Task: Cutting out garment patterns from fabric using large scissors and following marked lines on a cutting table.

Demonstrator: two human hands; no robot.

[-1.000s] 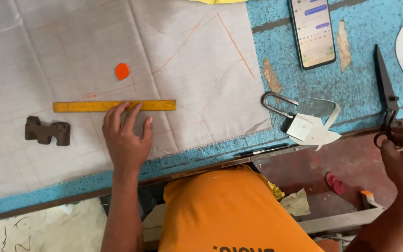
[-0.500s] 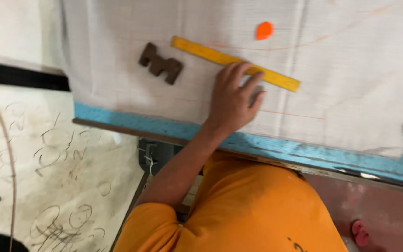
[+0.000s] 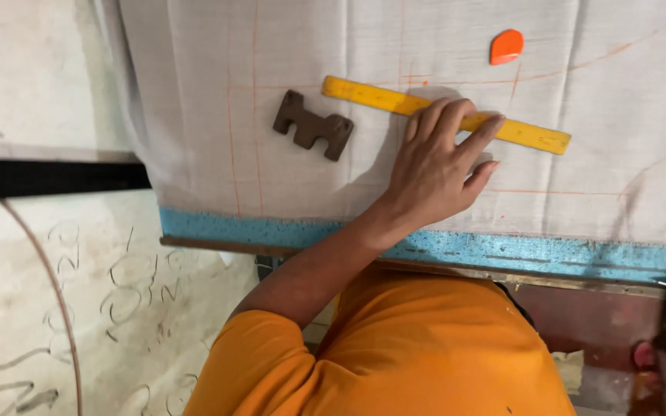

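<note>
Yellow ruler (image 3: 445, 114) under fingertips of left hand (image 3: 437, 166), fingers spread flat, pressing, gripping nothing | cloth (image 3: 194, 115) beneath | brown weight (image 3: 312, 125) left of fingers, orange chalk (image 3: 506, 46) beyond | right hand unseen | advice: press evenly so ruler won't pivot.

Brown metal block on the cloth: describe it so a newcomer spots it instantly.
Start at the pale fabric marked with orange lines, spread over the blue-edged table. Left of the left hand pressing the yellow ruler lies the brown metal block. It alone is dark and notched; the orange chalk is small and rounded.
</note>
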